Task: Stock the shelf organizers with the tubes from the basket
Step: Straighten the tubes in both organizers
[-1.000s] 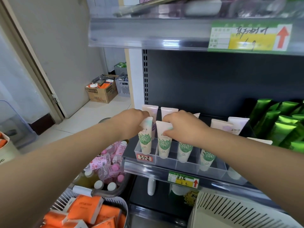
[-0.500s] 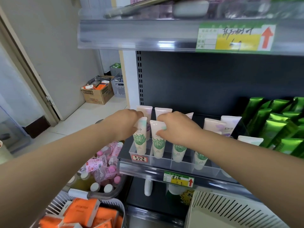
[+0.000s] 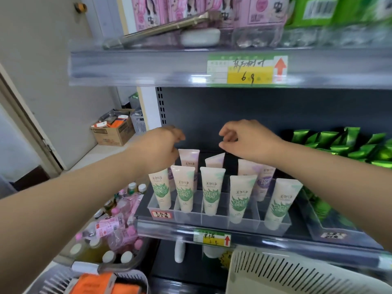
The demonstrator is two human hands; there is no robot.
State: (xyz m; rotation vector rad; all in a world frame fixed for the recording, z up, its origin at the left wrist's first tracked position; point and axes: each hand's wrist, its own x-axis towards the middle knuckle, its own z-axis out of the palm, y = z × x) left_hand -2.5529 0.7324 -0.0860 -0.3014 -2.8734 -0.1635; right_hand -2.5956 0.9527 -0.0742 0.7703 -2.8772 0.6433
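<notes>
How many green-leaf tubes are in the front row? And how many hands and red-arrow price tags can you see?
Green-leaf tubes, front row: 5
Hands, the left hand and the right hand: 2
Red-arrow price tags: 2
Total: 9

Cardboard box [image 3: 112, 132] (floor), green packets [image 3: 341, 143]

Five white plastic tubes with green leaf print [image 3: 212, 189] stand crimped ends up in the front row of a clear plastic shelf organizer [image 3: 220, 222], with pale pink tubes [image 3: 188, 161] behind. Above them hover the left hand [image 3: 163, 145] and right hand [image 3: 246, 139], fingers loosely curled, holding nothing. A white slatted basket [image 3: 297, 276] sits below right.
</notes>
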